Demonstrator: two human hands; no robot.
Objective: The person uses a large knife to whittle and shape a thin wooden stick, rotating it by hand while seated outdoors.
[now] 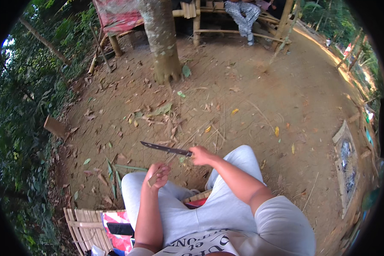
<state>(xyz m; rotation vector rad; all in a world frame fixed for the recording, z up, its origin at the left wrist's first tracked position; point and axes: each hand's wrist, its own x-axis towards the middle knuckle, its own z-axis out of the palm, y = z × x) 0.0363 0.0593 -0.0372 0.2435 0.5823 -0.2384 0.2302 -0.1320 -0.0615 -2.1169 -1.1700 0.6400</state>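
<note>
My right hand (202, 156) is closed round the handle of a long knife (165, 148). Its dark, spotted blade points left and slightly up, over the ground beyond my knees. Closer to me, my left hand (159, 174) grips a thin, pale strip of wood or bamboo (152, 180), whose lower end sticks out below the fingers. The upper part of the strip rises toward the knife; whether the two touch, I cannot tell. Both hands are above and just ahead of my light grey trousers (175, 209).
I sit on a bamboo-slat bench (84, 228) with a dark phone (120, 228) on a red-and-white cloth. Green stalks (113, 177) and dry leaves lie on the dirt. Ahead are a tree trunk (161, 42) and a seated person (244, 17); a stump (55, 126) stands left.
</note>
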